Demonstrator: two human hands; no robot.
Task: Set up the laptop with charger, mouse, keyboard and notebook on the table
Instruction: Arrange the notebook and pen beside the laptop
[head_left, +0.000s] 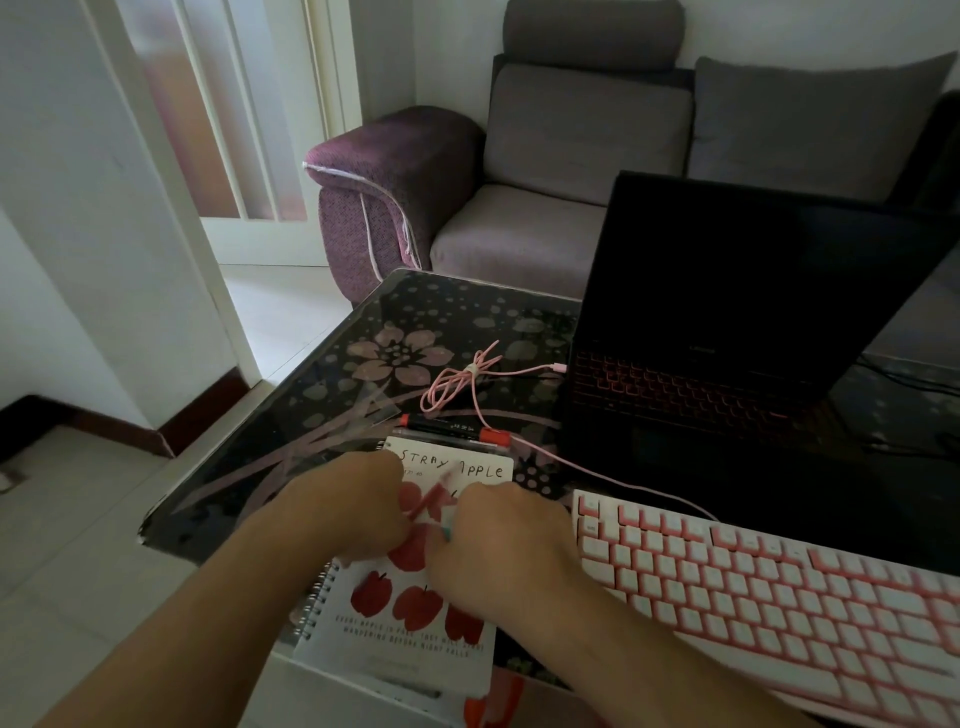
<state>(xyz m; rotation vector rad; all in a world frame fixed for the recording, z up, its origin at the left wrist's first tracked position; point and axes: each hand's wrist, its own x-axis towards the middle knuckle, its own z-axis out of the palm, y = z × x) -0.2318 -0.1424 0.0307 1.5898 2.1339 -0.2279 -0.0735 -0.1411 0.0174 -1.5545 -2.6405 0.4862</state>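
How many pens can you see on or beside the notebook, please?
2: a red-capped black pen on the table just beyond the notebook, and a pink pen between both hands. Others may be hidden.

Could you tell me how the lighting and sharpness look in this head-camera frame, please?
Head view: dim overall, brightest at the doorway; the laptop screen is black, its keys glowing red; wide-angle bending shows at the edges; both hands over the notebook look slightly soft.

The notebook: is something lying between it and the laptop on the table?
Yes. Two pens lie along the far edge of the notebook, and the pink cable is bundled beyond them, left of the laptop.
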